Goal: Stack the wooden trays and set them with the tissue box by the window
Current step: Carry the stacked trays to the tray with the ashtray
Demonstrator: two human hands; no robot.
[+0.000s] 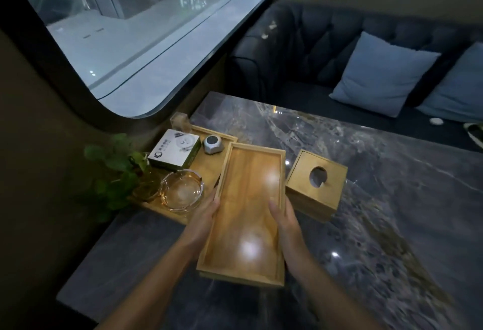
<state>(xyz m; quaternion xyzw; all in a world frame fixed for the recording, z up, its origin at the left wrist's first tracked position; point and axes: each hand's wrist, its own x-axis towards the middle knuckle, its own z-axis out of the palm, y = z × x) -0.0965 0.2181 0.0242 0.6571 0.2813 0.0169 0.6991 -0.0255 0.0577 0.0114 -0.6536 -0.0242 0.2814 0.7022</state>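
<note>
Both forearms reach in from the bottom edge over a dark grey marble-patterned table [366, 199]. Left hand [202, 218] and right hand [285, 221] grip the long sides of a shallow rectangular light-wood tray [245, 214], thumbs over the rim, fingers underneath out of sight. A second wooden edge shows under its near corner; whether that is another tray cannot be told. The held tray is empty, its far end overlapping a second, wider wooden tray [206, 165] lying at the table's window side. On that tray: a clear glass ashtray [181, 189] at the near end, a white and green cardboard box [175, 151] further back, a small grey faceted device [213, 144] beside it. Just right of the held tray, apart from the right hand, stands a square wooden tissue box with a round hole in its lid [316, 182], on the bare table. Green leafy plant [115, 170] left of the ashtray. Beyond: a curved-corner window [146, 29] at left, and a dark tufted sofa [313, 42] with pale blue cushions [384, 70].
</note>
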